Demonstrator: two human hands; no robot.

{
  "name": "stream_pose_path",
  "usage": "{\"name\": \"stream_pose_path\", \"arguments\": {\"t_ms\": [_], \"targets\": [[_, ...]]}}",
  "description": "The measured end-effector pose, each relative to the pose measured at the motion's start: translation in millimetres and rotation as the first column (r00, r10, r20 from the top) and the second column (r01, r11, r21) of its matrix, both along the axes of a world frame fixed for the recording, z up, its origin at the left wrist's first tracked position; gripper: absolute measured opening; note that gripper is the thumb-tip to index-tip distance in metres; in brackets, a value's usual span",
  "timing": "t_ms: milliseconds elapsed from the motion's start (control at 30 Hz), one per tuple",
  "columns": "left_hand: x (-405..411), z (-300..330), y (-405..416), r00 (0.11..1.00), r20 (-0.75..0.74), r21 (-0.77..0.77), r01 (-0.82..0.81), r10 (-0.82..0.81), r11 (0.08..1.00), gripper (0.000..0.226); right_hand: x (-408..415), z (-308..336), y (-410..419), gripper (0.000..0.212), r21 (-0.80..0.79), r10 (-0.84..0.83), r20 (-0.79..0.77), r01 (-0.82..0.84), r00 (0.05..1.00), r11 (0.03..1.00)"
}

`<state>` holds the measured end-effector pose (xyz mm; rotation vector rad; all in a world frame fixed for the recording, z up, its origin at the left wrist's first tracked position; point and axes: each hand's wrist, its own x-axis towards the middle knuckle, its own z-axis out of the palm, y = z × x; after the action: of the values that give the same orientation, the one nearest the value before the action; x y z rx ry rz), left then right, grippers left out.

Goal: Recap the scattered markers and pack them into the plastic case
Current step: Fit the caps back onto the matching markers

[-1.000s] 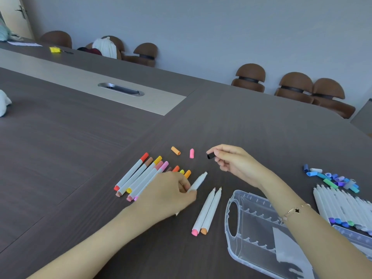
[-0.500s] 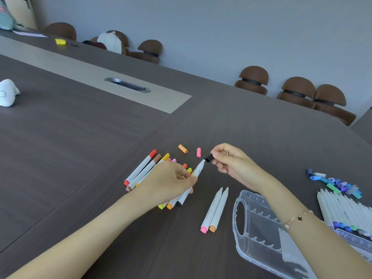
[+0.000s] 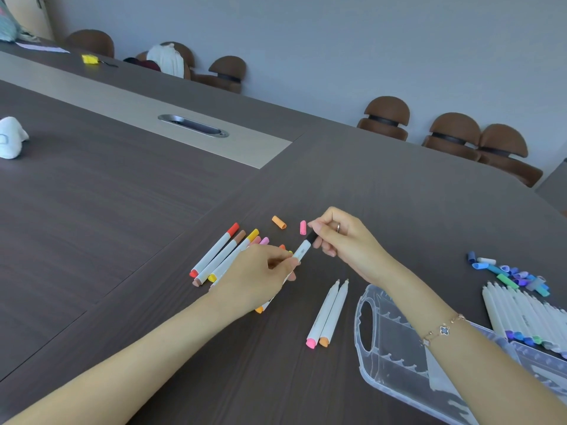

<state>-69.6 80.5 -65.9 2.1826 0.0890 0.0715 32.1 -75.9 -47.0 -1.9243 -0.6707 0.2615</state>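
A: What carries the scene, and what is largest on it?

B: A dark desk (image 3: 129, 210). Toward its near right corner lies the clear plastic case (image 3: 395, 360), open, with no marker visible in the part that shows. Beyond the case, by the right edge, a row of white markers (image 3: 521, 314) lies on what looks like the case's other half, with loose blue and green caps (image 3: 509, 273) just past it.

A: And nearer the middle?

B: A group of capped markers (image 3: 227, 253) in red, brown, yellow and pink, partly under the left hand. Two uncapped markers (image 3: 328, 311), one pink-ended and one orange-ended, lie side by side between that group and the case. An orange cap (image 3: 279, 222) and a pink cap (image 3: 303, 227) lie apart from them, farther in.

A: What has just changed?

B: One second earlier the black cap (image 3: 312, 237) was pinched clear of the marker tip. Half a second ago it met the tip; now it sits on the end of the white marker (image 3: 302, 250).

A: State of the fingers?

B: The left hand (image 3: 257, 277) grips the marker barrel, fingers curled round it. The right hand (image 3: 343, 237) pinches the cap between thumb and fingers.

A: Meaning for the task?

B: This marker is probably recapped or about to click home; whether the cap is fully seated cannot be told. The pink and orange pair appear next, their caps lying within reach, and packing seems not yet begun.
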Motion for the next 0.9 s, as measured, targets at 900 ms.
{"name": "stream_pose_path", "arguments": {"t_ms": [900], "targets": [[-7,0,-27,0.989,0.097,0.34,0.069,-0.108,0.938,0.016,62,-18,-4,0.051,-0.584,0.195,0.441,0.115,0.876,0.803]]}}
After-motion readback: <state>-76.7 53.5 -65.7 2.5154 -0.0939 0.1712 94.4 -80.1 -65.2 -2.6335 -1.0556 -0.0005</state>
